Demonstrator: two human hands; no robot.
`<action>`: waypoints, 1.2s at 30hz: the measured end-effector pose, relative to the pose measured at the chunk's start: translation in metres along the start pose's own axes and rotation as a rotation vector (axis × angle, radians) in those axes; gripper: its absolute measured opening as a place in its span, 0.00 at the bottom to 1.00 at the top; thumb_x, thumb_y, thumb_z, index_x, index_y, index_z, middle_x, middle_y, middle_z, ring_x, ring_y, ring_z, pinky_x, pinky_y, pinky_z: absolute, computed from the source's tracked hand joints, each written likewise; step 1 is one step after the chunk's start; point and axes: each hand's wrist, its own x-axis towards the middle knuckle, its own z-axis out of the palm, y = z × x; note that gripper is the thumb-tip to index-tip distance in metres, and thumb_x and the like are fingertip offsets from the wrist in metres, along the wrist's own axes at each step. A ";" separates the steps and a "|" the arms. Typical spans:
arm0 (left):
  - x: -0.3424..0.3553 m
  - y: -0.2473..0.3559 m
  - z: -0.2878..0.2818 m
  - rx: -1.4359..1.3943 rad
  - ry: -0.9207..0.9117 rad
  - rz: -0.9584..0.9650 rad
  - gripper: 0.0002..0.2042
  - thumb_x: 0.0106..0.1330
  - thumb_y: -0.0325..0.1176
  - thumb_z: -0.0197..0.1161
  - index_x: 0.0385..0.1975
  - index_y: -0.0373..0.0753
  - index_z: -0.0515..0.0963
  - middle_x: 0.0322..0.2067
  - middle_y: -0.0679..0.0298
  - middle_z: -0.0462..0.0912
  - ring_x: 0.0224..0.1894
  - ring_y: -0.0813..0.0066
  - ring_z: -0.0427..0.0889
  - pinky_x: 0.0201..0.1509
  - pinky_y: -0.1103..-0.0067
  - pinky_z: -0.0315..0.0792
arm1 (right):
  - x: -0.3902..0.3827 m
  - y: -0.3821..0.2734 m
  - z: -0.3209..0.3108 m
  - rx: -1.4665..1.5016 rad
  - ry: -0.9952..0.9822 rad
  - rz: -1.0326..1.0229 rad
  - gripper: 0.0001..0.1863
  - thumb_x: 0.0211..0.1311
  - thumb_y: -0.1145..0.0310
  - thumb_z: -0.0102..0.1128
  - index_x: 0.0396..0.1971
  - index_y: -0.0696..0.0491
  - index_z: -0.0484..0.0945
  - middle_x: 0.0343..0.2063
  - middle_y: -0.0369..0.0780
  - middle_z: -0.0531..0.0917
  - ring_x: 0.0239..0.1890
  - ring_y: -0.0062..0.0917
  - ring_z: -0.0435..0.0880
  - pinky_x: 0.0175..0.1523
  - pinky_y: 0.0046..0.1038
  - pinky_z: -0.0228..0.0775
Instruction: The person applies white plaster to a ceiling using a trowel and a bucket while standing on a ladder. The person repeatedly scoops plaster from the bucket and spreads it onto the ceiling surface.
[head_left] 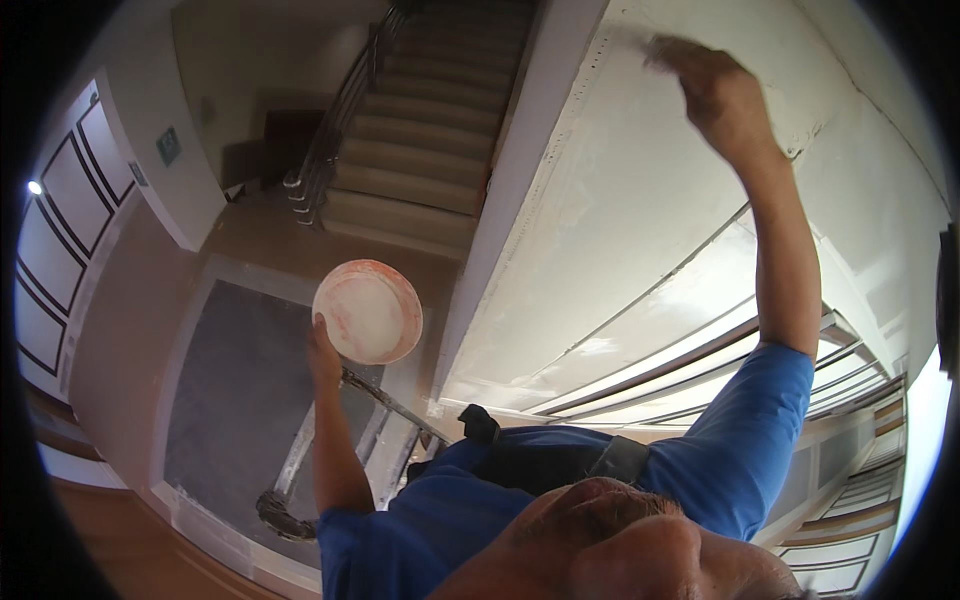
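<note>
A round orange-pink bowl (366,312), coated inside with pale material, is gripped at its left rim by my left hand (325,350). My right arm reaches up to white boards (620,200) with a perforated strip along their edge, on the upper right. Near their top, my right hand (720,105) is closed around something blurred, perhaps a thin blade; what exactly it is I cannot make out.
A metal ladder (400,410) with smeared parts stands below me over a grey floor covering (230,370). Beyond are a staircase (410,150) with a curved railing (335,120) and a white panelled door (70,230) at the left. Slatted railings appear at the lower right.
</note>
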 end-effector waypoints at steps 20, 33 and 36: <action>-0.015 0.031 0.005 0.036 -0.012 0.007 0.29 0.75 0.54 0.49 0.58 0.30 0.74 0.55 0.46 0.78 0.58 0.56 0.77 0.62 0.69 0.67 | 0.225 -0.019 0.038 -0.829 -0.506 0.023 0.08 0.67 0.72 0.56 0.38 0.56 0.83 0.35 0.42 0.87 0.40 0.37 0.87 0.49 0.39 0.76; -0.015 0.037 0.005 0.249 0.065 0.080 0.30 0.70 0.56 0.53 0.55 0.32 0.75 0.46 0.42 0.84 0.50 0.44 0.83 0.54 0.62 0.74 | 0.124 -0.151 0.129 -0.678 -1.109 0.032 0.14 0.59 0.66 0.64 0.44 0.52 0.87 0.42 0.44 0.87 0.47 0.39 0.87 0.41 0.53 0.81; -0.015 0.037 0.003 0.250 0.051 0.093 0.30 0.70 0.56 0.54 0.55 0.30 0.75 0.46 0.41 0.83 0.50 0.43 0.83 0.54 0.62 0.74 | 0.103 -0.199 0.152 -0.407 -1.381 0.046 0.13 0.61 0.69 0.64 0.45 0.54 0.86 0.47 0.47 0.86 0.48 0.41 0.86 0.45 0.49 0.81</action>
